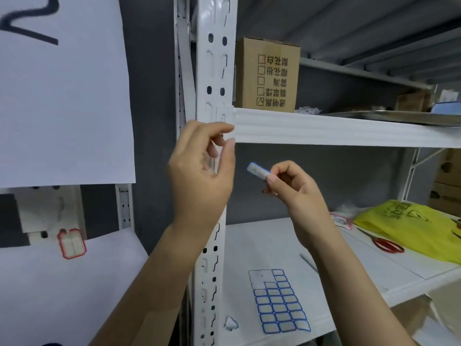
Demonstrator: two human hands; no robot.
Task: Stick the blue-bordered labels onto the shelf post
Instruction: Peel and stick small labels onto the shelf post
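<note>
My right hand (294, 193) pinches a single blue-bordered label (258, 171) between thumb and fingertips, holding it in the air just right of the white perforated shelf post (215, 71). My left hand (202, 171) is raised in front of the post, just below where the shelf beam joins it. Its fingers are loosely curled and hold nothing I can see. The label sheet (279, 302) with several blue-bordered labels lies flat on the lower shelf. Part of the post is hidden behind my left hand.
A cardboard box (268, 74) stands on the upper shelf (336, 131). On the lower shelf lie a yellow plastic bag (411, 226) and red-handled scissors (388, 244). A red-bordered label (71, 243) sits on the left rack, under a large white paper sheet (64, 96).
</note>
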